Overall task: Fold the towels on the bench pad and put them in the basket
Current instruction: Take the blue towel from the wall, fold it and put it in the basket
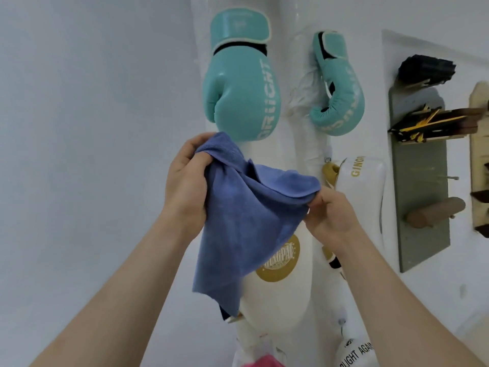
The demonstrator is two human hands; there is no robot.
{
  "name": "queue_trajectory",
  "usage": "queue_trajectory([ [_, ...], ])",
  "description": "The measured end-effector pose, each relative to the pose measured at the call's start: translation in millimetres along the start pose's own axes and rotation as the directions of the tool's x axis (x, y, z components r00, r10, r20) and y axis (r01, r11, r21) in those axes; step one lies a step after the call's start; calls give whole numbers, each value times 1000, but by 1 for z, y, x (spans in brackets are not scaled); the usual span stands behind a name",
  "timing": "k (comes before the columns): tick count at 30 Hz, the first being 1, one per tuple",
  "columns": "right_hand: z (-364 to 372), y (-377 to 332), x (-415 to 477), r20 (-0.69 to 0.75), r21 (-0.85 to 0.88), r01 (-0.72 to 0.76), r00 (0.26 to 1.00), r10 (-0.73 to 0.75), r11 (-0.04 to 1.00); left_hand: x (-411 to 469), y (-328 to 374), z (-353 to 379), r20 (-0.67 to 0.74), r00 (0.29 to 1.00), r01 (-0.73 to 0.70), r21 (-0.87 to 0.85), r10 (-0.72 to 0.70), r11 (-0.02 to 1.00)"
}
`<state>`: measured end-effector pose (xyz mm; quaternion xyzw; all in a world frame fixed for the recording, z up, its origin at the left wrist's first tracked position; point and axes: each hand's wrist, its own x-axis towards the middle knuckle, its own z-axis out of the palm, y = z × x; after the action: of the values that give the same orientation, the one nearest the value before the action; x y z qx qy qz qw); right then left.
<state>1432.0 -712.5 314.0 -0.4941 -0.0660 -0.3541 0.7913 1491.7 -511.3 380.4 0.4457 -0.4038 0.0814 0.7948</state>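
A blue towel (246, 221) hangs in the air in front of me, bunched along its top edge. My left hand (185, 181) grips its upper left corner with the fingers curled round the cloth. Lower and to the right, my right hand (330, 213) pinches the towel's top right edge. The rest of the towel droops loosely down to a point near the middle of the view. A bit of pink cloth (262, 362) shows at the bottom edge. Neither the bench pad nor the basket is in view.
Two teal boxing gloves (240, 83) (338, 86) hang on a white post straight ahead. White and gold gloves (360, 186) hang below them. A grey wall board (420, 181) with wooden pegs and dark items is at the right. Bare white wall fills the left.
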Motion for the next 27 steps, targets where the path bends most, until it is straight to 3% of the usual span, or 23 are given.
queue_trajectory([
  [3, -1, 3, -9, -19, 34, 0, 1000, 1, 999, -31, 12, -5, 68, 997, 18, 113, -26, 993],
  [7, -11, 15, -32, -97, 410, -48, 991, 96, 911, -68, 21, -22, 268, 951, 111, 182, -157, 977],
  [8, -13, 19, -38, -136, 411, -43, 985, 108, 911, -77, 19, -26, 333, 919, 120, 269, -209, 956],
  [10, -15, 22, -57, -182, 176, -25, 982, 57, 984, -95, 11, -32, 411, 867, 39, 508, -282, 860],
  [12, -16, 22, -85, -65, -193, 5, 998, -18, 981, -112, 1, -36, 412, 852, -94, 727, -323, 680],
  [14, -6, 17, -125, 222, -446, 0, 969, 110, 895, -129, -3, -39, 428, 827, -224, 846, -365, 484],
  [15, 4, 17, -145, 349, -543, -8, 907, 235, 839, -137, -2, -41, 446, 806, -290, 871, -389, 396],
  [17, 24, 27, -181, 443, -683, 1, 796, 413, 730, -155, 2, -43, 480, 769, -395, 876, -422, 276],
  [18, 32, 37, -198, 422, -745, 56, 811, 405, 664, -166, 4, -46, 488, 762, -421, 873, -426, 248],
  [20, 41, 53, -221, 344, -830, 161, 902, 262, 533, -179, 5, -57, 493, 769, -444, 870, -407, 215],
  [23, 53, 78, -281, 217, -927, 147, 960, 175, 345, -221, 16, -104, 524, 732, -409, 849, -434, 334],
  [25, 53, 82, -314, 150, -958, 104, 976, 160, 267, -245, 19, -131, 499, 761, -328, 847, -414, 418],
  [27, 63, 94, -356, 66, -992, 49, 988, 142, 120, -277, 27, -166, 498, 775, -271, 817, -388, 508],
])
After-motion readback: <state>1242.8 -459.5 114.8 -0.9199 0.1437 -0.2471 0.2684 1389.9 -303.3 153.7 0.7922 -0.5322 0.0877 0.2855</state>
